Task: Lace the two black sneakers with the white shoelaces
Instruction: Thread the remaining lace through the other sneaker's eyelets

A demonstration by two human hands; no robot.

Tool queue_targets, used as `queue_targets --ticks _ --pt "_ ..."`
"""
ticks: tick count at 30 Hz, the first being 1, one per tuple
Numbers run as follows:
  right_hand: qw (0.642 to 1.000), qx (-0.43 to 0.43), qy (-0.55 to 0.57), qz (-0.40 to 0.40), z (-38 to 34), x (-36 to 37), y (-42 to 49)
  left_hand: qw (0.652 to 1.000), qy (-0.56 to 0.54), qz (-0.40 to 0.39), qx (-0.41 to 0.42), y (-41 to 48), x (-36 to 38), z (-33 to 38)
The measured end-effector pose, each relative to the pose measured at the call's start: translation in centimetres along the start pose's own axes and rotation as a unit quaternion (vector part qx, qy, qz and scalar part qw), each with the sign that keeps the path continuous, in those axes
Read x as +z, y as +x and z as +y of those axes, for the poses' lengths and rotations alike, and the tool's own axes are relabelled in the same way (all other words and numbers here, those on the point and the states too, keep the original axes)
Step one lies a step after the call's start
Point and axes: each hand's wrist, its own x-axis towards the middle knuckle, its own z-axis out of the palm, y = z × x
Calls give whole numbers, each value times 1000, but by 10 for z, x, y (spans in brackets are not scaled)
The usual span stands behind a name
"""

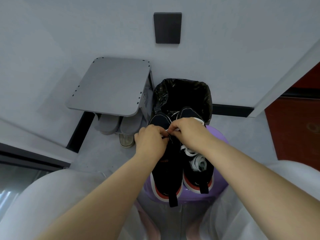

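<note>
White shoelace (176, 130), pinched between left hand (150, 141) and right hand (187, 131), seems mid-threading at the toe-end eyelets of the black sneaker (168, 168) on the left half of the purple stool (218, 135); next, feed its tip through precisely.

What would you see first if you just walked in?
The left hand and right hand meet mid-picture, pinching a white shoelace over the left black sneaker. The right sneaker stands beside it on a purple stool, before a black-lined bin.
</note>
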Motion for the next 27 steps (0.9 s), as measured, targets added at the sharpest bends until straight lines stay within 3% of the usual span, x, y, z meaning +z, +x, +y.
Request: queue_targets --ticks 8,13,18,22,24,27 --pt "996 16 52 -73 1 -7 -2 997 70 16 20 4 -2 2" --pt "993 54 63 -80 5 -11 2 986 141 -67 63 4 -24 2" --pt "992 64 69 -82 7 -10 4 968 -65 -228 81 -13 -87 -16" --pt "992 68 72 -83 6 -9 6 936 -201 -277 84 -24 -125 -43" --pt "991 62 69 -92 6 -9 7 898 -308 -295 113 -28 -133 -50" --pt "989 54 96 -100 7 -13 11 810 -473 -309 153 -26 -126 -53"
